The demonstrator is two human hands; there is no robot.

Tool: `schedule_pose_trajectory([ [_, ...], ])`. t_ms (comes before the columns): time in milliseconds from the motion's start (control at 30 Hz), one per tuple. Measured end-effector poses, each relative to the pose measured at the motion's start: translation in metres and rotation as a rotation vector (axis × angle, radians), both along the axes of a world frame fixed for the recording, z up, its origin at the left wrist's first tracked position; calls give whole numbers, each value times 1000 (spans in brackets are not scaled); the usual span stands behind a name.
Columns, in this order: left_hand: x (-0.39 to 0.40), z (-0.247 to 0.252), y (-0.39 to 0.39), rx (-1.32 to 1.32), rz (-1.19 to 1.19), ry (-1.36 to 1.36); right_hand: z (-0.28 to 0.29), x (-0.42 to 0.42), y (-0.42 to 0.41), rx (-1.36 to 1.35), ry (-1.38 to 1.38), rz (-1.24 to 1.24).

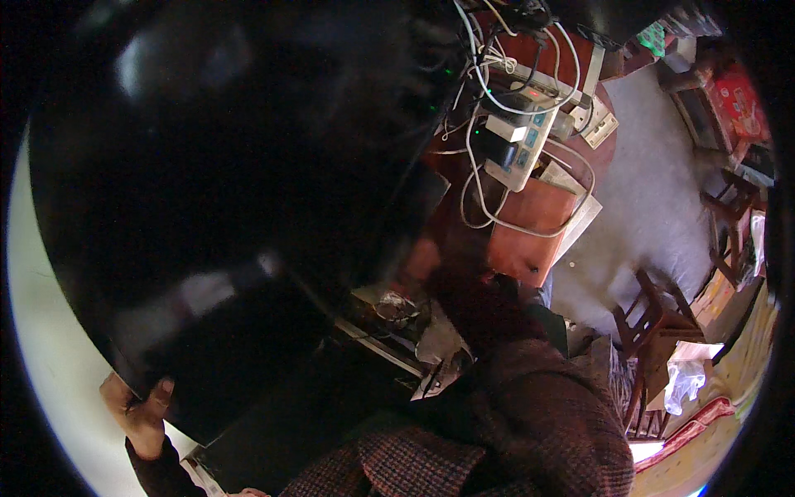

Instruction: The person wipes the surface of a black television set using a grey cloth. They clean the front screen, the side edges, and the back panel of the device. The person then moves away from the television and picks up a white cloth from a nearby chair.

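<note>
A large glossy black panel (pixel 236 205), which looks like a flat television screen, fills the left and middle of the view and bears pale reflections. At its lower left corner my left hand (pixel 141 407) grips the edge, thumb on the dark face. My right arm, in a checked coat sleeve (pixel 546 397) with a dark cuff, reaches up towards the panel's right side. There my right hand (pixel 422 258) shows only as a dim, blurred patch close to the panel's edge; its fingers cannot be made out.
Right of the panel, a power strip (pixel 528 136) with plugged-in adapters and tangled cables lies over a reddish-brown box (pixel 531 227). Wooden stools (pixel 658 304) stand on the grey floor (pixel 646 186). A bit of skin (pixel 248 492) shows at the bottom edge; whose is unclear.
</note>
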State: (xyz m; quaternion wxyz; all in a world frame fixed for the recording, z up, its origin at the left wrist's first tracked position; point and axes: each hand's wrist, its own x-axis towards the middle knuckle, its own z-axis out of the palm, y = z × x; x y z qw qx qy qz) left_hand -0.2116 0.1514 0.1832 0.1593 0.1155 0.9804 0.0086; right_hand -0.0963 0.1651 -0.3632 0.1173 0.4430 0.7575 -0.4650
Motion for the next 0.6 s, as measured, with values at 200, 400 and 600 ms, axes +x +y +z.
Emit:
schedule_pose_trajectory([
  [200, -5, 5, -7, 16, 71, -81, -49, -82, 90, 763, 533, -219],
  [400, -6, 1, -5, 23, 116, -20, -69, -67, -18, 294, 354, 407],
  [600, -5, -4, 7, 34, 26, 64, -91, -28, -66, 59, 275, 663],
])
